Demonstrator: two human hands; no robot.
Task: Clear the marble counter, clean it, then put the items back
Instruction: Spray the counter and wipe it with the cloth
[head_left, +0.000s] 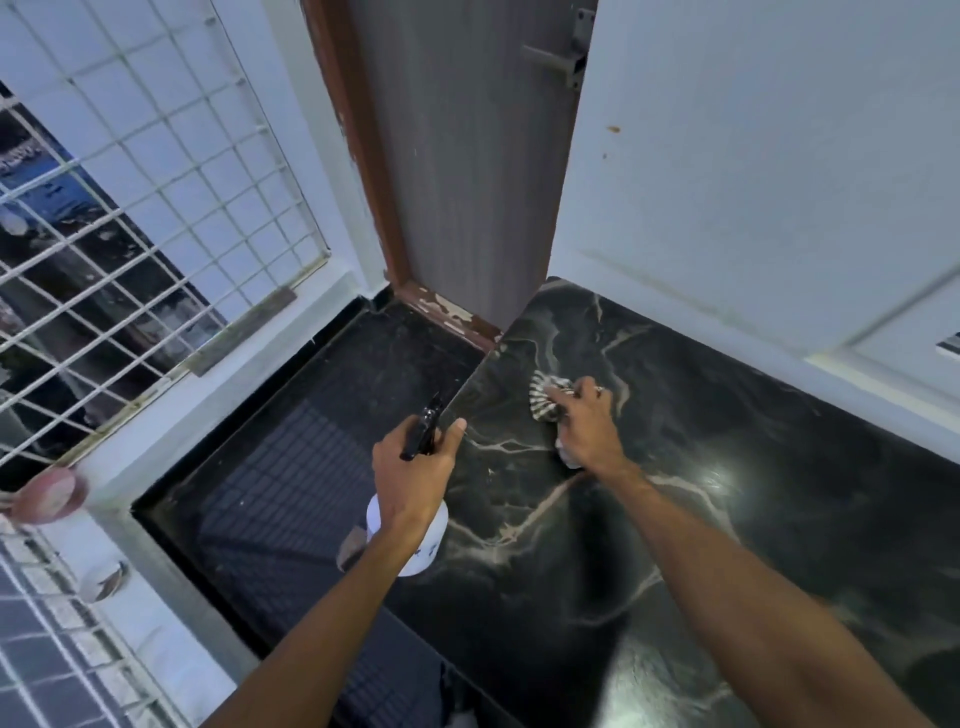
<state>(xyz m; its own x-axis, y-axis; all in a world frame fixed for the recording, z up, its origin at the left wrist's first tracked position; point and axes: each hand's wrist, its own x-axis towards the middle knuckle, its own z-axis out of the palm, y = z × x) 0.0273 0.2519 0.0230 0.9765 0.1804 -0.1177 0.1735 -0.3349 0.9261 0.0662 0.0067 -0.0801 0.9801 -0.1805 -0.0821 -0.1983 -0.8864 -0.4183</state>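
We're in the cleaning stretch now: our right hand (584, 426) presses a striped cloth (546, 397) flat against the dark marble counter (727, 493) near its far left corner, fingers spread over the fabric, while our left hand (415, 467) has its fingers clamped around the neck of a white spray bottle (410, 540) held at the counter's left edge. The visible marble is bare of items, so we judge clearing done, wiping underway, and putting things back remaining.
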